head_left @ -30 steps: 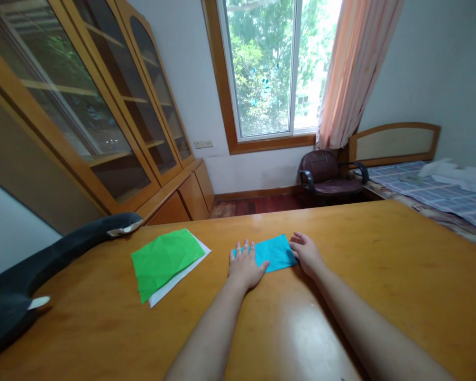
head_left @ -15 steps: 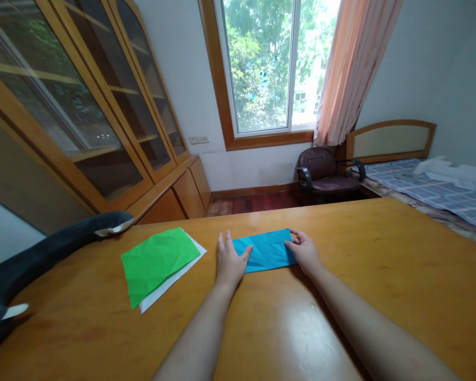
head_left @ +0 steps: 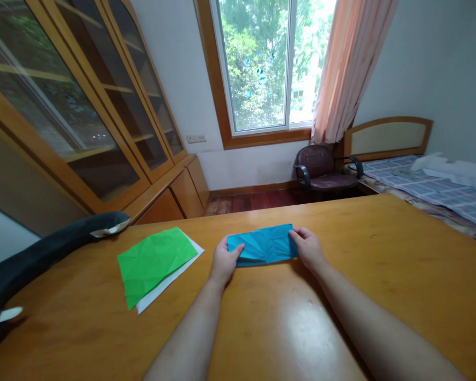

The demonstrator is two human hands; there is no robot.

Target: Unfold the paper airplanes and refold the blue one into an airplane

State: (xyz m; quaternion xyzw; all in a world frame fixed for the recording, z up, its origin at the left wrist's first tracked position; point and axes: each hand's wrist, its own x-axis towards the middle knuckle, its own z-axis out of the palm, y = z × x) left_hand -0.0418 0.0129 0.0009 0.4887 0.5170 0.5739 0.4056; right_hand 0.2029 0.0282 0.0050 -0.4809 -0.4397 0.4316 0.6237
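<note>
A folded sheet of blue paper (head_left: 264, 244), creased and longer than it is wide, is held between my two hands over the wooden table (head_left: 262, 328). My left hand (head_left: 224, 260) grips its left end, thumb on top and fingers tucked behind. At the right end, my right hand (head_left: 307, 246) pinches the edge between thumb and fingers. The lower edge of the paper gapes a little near my left thumb. Left of my hands lies a crumpled green sheet (head_left: 154, 264) on top of a white sheet (head_left: 170, 283).
A dark curved object with white parts (head_left: 59, 241) rests along the table's left side. Beyond the table are a glass-fronted cabinet (head_left: 143, 106), a maroon armchair (head_left: 321, 166) beneath the window, and a bed (head_left: 432, 182) at the right.
My left hand's fingers, earlier spread flat at the paper's left end, now wrap behind it. The blue paper's near edge has lifted and its left end has shifted slightly left.
</note>
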